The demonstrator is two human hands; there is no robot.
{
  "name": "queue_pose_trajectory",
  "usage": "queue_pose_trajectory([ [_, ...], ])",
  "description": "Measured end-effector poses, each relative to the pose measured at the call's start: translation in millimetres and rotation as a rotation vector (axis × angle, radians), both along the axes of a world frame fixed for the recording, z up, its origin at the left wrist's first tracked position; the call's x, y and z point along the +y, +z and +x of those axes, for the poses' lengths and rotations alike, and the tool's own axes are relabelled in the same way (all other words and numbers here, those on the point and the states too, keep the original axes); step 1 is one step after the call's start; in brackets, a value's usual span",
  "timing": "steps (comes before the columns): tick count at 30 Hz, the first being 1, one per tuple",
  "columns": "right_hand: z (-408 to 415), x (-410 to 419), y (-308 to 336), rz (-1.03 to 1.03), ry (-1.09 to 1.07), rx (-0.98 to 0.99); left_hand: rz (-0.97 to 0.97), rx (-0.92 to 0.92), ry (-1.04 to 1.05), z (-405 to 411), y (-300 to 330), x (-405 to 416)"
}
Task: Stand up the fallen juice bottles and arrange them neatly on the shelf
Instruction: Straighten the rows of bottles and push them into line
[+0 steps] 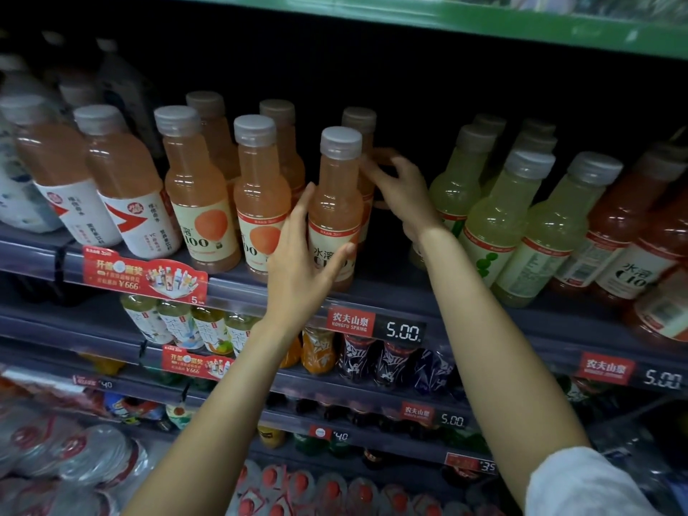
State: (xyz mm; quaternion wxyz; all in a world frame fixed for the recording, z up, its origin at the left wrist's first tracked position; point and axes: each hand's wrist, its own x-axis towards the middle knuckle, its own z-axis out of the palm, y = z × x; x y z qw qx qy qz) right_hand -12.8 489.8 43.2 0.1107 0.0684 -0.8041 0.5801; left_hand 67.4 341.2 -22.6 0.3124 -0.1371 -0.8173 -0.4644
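Status: nearly done, by the look of it. Orange juice bottles on the shelf (372, 292) all upright: front row plus a second row behind, caps level. No bottle visibly lying down in that section.

Left hand (301, 255) half open, thumb and fingers wrapped loosely round the lower body of the front-right orange bottle (337, 214), which stands upright at the shelf lip, just beside its neighbour (260, 202).

Right hand (400, 188) reaches behind that bottle, fingers curled at the neck of the rear bottle (360, 122). Dim back there and the front bottle blocks it, so I can't tell if it's actually gripping or just touching.

Left to do, my read: square up this last pair, turn labels forward, close the gap to the right before the green bottles (499, 210). Green and red rows to the right look upright but lean in the wide-angle view; can't confirm alignment.
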Motion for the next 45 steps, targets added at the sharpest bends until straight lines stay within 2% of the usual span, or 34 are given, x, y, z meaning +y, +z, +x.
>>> queue_pose_trajectory([
  [4,0.4,-7.8,2.6,0.048,0.006,0.047,0.004,0.007,0.005,0.0,-0.3,-0.1],
  [9,7.3,-10.9,-3.0,-0.005,-0.033,0.103,0.012,0.010,-0.006,0.1,-0.4,0.1],
  [17,1.0,-14.8,-6.6,0.025,-0.059,0.134,0.011,0.009,-0.005,-1.0,-1.2,0.2],
  [28,10.2,-12.9,-3.8,0.010,-0.029,0.061,0.058,-0.012,-0.019,5.7,0.7,7.9],
  [32,49.8,1.7,-6.9,-0.030,-0.045,0.104,-0.047,0.016,0.053,13.1,1.7,10.6],
  [36,111.3,36.0,-22.1,-0.171,-0.265,0.282,-0.009,0.135,0.109,35.7,1.3,17.2],
  [40,139.5,62.8,-41.5,-0.064,-0.567,0.408,0.045,0.338,-0.040,51.3,3.8,39.5],
  [42,141.0,72.3,-49.5,0.074,-0.652,0.433,0.086,0.275,-0.168,43.0,8.3,57.4],
  [45,138.2,79.9,-59.8,0.243,-0.740,0.422,0.162,0.016,-0.272,13.4,13.5,86.4],
])
